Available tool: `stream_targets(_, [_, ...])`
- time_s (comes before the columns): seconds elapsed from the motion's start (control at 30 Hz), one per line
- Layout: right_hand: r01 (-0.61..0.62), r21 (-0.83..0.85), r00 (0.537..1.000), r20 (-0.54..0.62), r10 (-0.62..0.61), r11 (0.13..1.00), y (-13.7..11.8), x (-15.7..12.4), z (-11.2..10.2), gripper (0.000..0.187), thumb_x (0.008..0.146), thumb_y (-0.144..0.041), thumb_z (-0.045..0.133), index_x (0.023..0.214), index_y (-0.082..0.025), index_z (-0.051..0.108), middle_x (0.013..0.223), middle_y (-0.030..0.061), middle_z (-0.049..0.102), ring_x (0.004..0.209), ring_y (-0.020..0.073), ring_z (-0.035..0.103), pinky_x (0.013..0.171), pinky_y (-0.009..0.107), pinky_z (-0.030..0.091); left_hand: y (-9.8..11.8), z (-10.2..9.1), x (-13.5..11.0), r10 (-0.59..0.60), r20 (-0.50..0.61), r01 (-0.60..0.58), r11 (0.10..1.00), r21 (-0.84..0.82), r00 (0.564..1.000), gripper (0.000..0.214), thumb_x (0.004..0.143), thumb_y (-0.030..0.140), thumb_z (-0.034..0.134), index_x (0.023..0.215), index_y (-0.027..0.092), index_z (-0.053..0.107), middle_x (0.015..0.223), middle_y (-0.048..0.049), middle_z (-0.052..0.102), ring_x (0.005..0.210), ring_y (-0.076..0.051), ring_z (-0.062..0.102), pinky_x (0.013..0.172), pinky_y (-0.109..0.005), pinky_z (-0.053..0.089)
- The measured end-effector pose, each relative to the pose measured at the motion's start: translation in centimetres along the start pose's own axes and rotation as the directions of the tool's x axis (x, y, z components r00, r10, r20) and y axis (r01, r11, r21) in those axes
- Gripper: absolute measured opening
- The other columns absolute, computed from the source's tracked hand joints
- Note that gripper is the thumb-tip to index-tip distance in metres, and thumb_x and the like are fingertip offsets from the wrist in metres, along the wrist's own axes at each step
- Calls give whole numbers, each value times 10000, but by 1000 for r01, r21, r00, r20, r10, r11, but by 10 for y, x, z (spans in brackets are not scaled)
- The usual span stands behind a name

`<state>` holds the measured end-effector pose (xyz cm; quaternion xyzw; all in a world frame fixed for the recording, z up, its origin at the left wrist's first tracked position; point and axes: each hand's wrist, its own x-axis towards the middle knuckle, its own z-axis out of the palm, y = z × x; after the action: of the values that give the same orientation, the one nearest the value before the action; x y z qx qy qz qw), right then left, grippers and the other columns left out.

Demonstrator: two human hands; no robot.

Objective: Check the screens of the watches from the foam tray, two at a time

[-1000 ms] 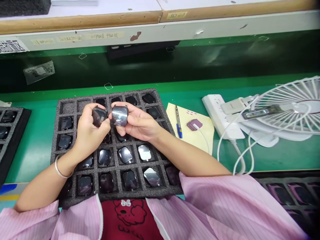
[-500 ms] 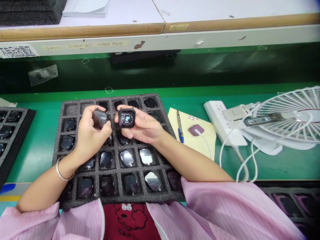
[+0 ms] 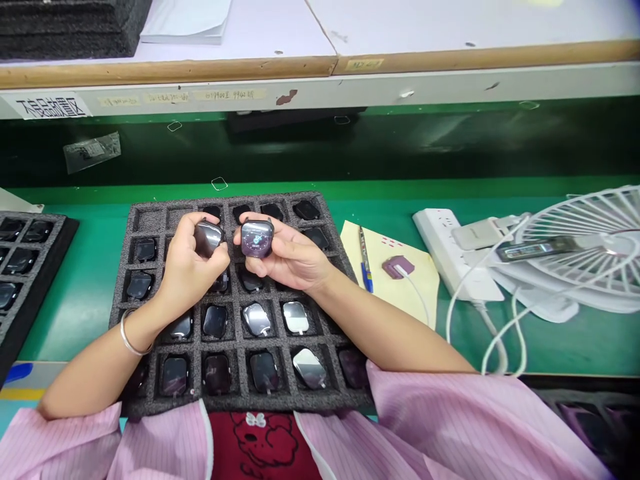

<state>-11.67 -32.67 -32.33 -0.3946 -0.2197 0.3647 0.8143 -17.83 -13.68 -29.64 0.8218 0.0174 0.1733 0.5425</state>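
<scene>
My left hand is closed around a dark smartwatch body, held above the foam tray. My right hand grips a second smartwatch body whose screen faces me and shows a faint lit dial. The two watches sit side by side, nearly touching, over the upper middle of the grey foam tray. Several more watch bodies lie in the tray's cells, such as one with a shiny screen. A silver bangle circles my left wrist.
A second foam tray with watches lies at the left. Right of the main tray are a yellow paper with a blue pen and a purple charging puck, a white power strip, cables and a white fan. A shelf edge runs across the back.
The right-hand watch went from a reflective blank screen to a lit dial facing me. Both hands stayed over the tray; the view shifted slightly, moving everything down and right.
</scene>
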Motion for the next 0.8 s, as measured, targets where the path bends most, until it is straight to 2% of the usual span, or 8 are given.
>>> stream_targets(0.13, [-12, 46, 1000, 0, 12, 999, 1, 1, 1, 656, 800, -466, 932, 1322, -227, 612, 1073, 41, 763, 627, 101, 631, 662, 282, 555, -4, 1, 0, -43, 12, 44, 998, -46, 999, 350, 721, 233, 690, 1053, 217, 582, 813, 39, 570, 697, -131, 560, 695, -269, 503])
stream_targets(0.27, [-24, 65, 999, -20, 25, 998, 3, 2, -1, 642, 796, -438, 936, 1319, -222, 631, 1091, 52, 775, 643, 110, 641, 675, 292, 567, -10, 1, 1, -32, 5, 32, 999, -12, 999, 327, 753, 240, 678, 1074, 203, 632, 916, -5, 673, 782, -149, 624, 733, -274, 517])
stream_targets(0.43, [-12, 50, 994, -112, 17, 999, 2, 7, -8, 570, 831, -362, 893, 1327, -231, 644, 1182, 70, 766, 717, 118, 641, 730, 306, 593, -16, -3, 2, -25, 39, 20, 992, 127, 999, 450, 816, 247, 680, 1263, 211, 644, 1039, -38, 735, 665, -137, 581, 649, -278, 499])
stream_targets(0.53, [9, 59, 991, -137, 0, 998, 1, 8, -11, 574, 830, -337, 901, 1339, -270, 645, 1154, 41, 771, 742, 117, 656, 749, 297, 595, -18, -4, 3, -9, 71, -2, 989, 148, 997, 494, 840, 243, 653, 1331, 219, 609, 1147, -53, 739, 600, -116, 524, 635, -287, 491])
stream_targets(0.6, [28, 67, 990, -138, -18, 997, 2, 8, -12, 609, 824, -348, 915, 1361, -320, 630, 1112, 6, 770, 737, 114, 663, 752, 293, 594, -19, -4, 3, -23, 88, 10, 989, 145, 996, 448, 830, 230, 649, 1277, 222, 620, 1142, -48, 737, 609, -117, 520, 640, -289, 488])
stream_targets(0.67, [39, 54, 991, -132, -32, 998, 2, 7, -12, 594, 832, -360, 911, 1351, -345, 623, 1093, -11, 765, 724, 111, 660, 749, 297, 593, -19, -3, 3, -39, 77, 29, 990, 135, 996, 382, 807, 219, 650, 1188, 222, 618, 1074, -37, 724, 705, -151, 581, 693, -301, 502])
stream_targets(0.73, [31, 34, 991, -130, -26, 999, 3, 7, -12, 551, 838, -368, 905, 1315, -332, 632, 1105, -2, 761, 717, 113, 656, 751, 311, 596, -18, -1, 3, -52, 62, 44, 992, 120, 997, 340, 789, 221, 644, 1125, 227, 593, 1003, -25, 692, 815, -186, 623, 754, -316, 511])
stream_targets(0.8, [14, 26, 991, -133, -11, 1000, 4, 7, -12, 556, 825, -381, 917, 1299, -315, 634, 1122, 13, 761, 711, 119, 656, 756, 328, 600, -17, 0, 3, -70, 67, 63, 992, 110, 995, 318, 783, 228, 637, 1093, 233, 568, 948, -6, 652, 832, -192, 622, 761, -317, 506])
